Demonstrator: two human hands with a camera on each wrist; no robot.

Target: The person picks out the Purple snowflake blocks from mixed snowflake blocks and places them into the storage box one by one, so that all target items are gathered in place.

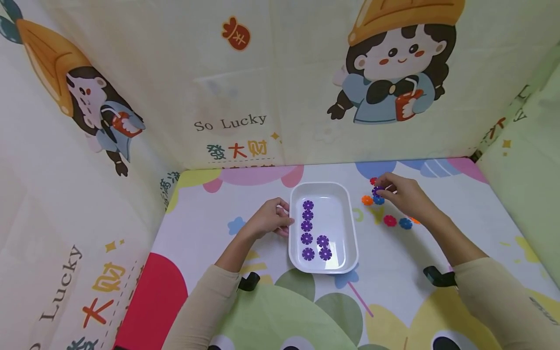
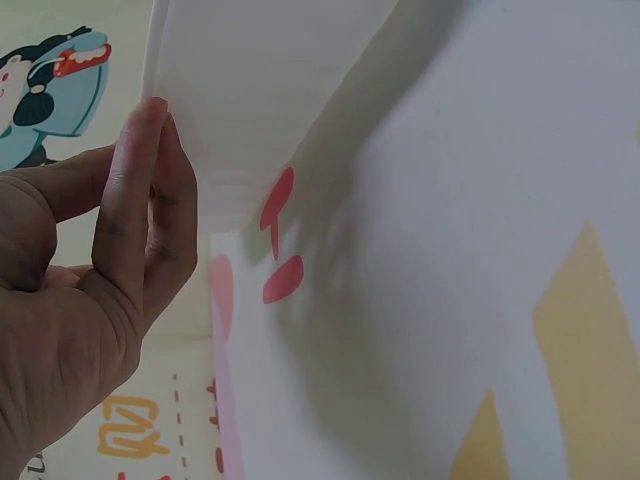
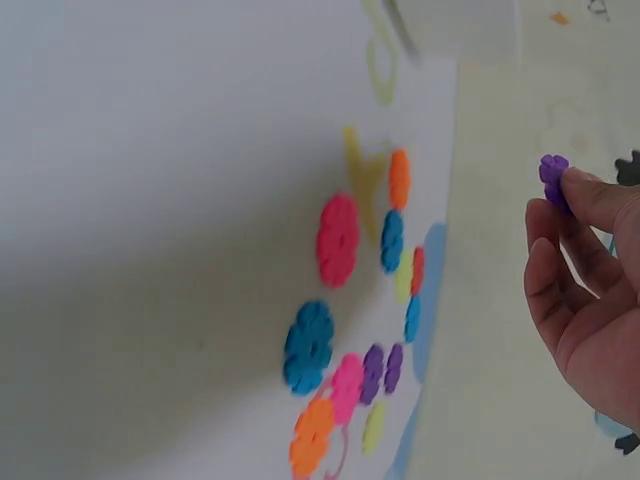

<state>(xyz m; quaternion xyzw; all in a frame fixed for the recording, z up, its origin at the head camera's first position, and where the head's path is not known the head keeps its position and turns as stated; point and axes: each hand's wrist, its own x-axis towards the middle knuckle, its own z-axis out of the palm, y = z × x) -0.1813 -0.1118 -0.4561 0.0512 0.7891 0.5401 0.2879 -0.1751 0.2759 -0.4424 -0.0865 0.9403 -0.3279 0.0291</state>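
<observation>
A white tray stands on the patterned tabletop with several purple flower-shaped pieces lying in it in two columns, the left one longer. My left hand grips the tray's left rim; the tray wall rises beside those fingers in the left wrist view. Raised above the table right of the tray, my right hand pinches one purple flower-shaped piece between thumb and index finger. Below that hand lie loose flower-shaped pieces, among them a red piece, a blue piece and an orange piece.
More loose pieces show in the right wrist view, including a pink piece, purple pieces and a yellow piece. A printed cloth wall stands behind the table, with further cloth walls at both sides.
</observation>
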